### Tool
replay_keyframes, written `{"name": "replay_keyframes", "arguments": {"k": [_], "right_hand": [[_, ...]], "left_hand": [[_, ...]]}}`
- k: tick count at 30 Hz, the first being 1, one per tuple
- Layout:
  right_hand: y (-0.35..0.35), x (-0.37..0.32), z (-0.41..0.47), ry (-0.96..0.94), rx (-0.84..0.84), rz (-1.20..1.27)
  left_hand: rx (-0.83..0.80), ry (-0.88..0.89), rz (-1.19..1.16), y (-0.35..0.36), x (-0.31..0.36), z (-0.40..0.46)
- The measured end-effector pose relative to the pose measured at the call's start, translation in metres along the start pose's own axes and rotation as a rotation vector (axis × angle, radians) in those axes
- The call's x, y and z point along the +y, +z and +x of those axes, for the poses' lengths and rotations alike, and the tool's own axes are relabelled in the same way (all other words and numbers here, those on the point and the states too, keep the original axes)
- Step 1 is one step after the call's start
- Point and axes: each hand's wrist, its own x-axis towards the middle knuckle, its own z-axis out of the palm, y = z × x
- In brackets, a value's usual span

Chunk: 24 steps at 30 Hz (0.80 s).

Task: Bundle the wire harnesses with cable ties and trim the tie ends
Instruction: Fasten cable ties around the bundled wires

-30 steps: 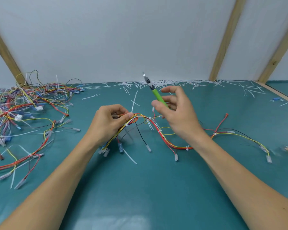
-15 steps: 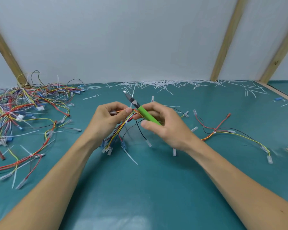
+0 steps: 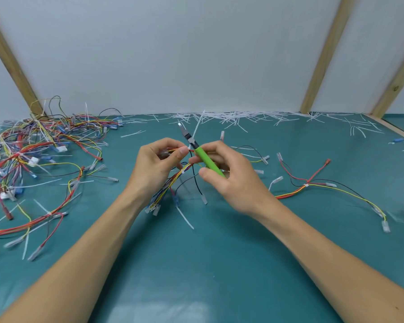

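Observation:
My left hand (image 3: 158,166) pinches a wire harness (image 3: 173,183) of yellow, red, blue and black wires, lifted a little off the green mat (image 3: 219,264). My right hand (image 3: 231,178) grips green-handled cutters (image 3: 204,158), whose metal jaws (image 3: 183,131) point up and away, just past my left fingertips. A white cable tie (image 3: 184,171) wraps the bundle below my left thumb. The harness runs on under my right hand and out to the right, where a second tie (image 3: 307,185) binds it. A loose tie tail (image 3: 184,216) hangs near the connectors.
A big tangled pile of harnesses (image 3: 33,159) covers the left of the mat. Several cut white tie ends (image 3: 238,117) lie along the back wall. Wooden struts (image 3: 320,57) lean against the wall at the right and left. A wooden edge (image 3: 392,129) borders the mat at the right.
My right hand came down and left with the cutters, from raised above the harness to close against my left fingertips. The harness was gathered up a little towards the middle.

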Motion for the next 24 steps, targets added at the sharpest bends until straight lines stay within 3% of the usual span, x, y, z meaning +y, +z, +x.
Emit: {"name": "replay_keyframes", "arguments": {"k": [5,8,11,18,24], "right_hand": [[-0.002,0.006,0.000,0.065,-0.052,-0.041],[-0.013,0.003,0.004,-0.005,0.045,-0.126],[-0.031,0.004,0.008,-0.082,0.185,-0.397],[-0.047,0.012,0.012,-0.070,0.119,-0.577],[-0.042,0.019,0.011,-0.029,0.205,-0.709]], "left_hand": [[0.001,0.004,0.062,0.006,-0.004,-0.003],[0.023,0.053,0.127,0.008,-0.001,-0.004],[0.035,0.121,0.237,0.013,0.001,-0.005],[0.094,0.183,0.322,0.013,-0.001,-0.007],[0.119,0.170,0.339,0.015,-0.007,-0.007]]}}
